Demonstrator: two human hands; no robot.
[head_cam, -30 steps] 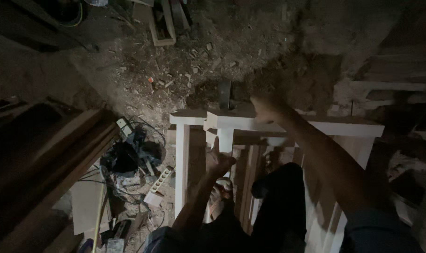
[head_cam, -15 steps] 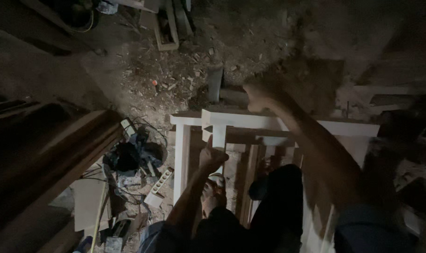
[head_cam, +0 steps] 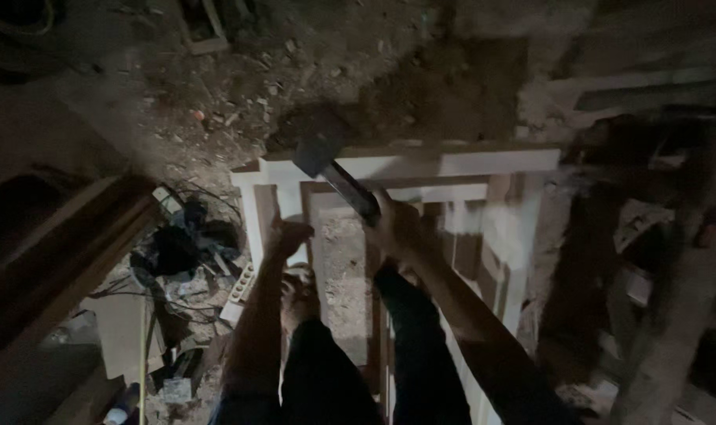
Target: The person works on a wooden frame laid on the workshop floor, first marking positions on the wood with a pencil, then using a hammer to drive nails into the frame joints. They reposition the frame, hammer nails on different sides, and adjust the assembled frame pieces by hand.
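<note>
The right hand [head_cam: 396, 230] is closed around the dark handle of a hammer with a blurred, dark, blocky head [head_cam: 320, 149]. The handle slants up and to the left from the fist, and the head sits at the top rail of a pale wooden frame made of painted-looking rails and uprights [head_cam: 468, 163], over its left part; whether the head touches the rail cannot be told through the blur. The left hand [head_cam: 286, 236] grips the frame's left upright just below the corner, fingers wrapped around the wood.

Both forearms run down to the bottom edge of the picture, with dark trouser legs between them and a bare foot [head_cam: 295, 287] on the ground inside the frame, just under the left hand. The frame stands upright against the person's legs. Its top rail runs level from the left corner to the right, where it fades into shadow. A second, inner rail lies just beneath it, and several uprights drop from there.

Left of the frame, close to its left upright, lies a tangle of dark cables and a black bundle [head_cam: 181, 248] with a pale power strip [head_cam: 240, 291] beside it. Further left, long dark wooden planks [head_cam: 51, 260] slant across the floor. Beyond the top rail the dirt floor strewn with rubble and wood chips [head_cam: 240, 102] lies open. To the right, dim timber pieces [head_cam: 673, 315] crowd close to the frame.
</note>
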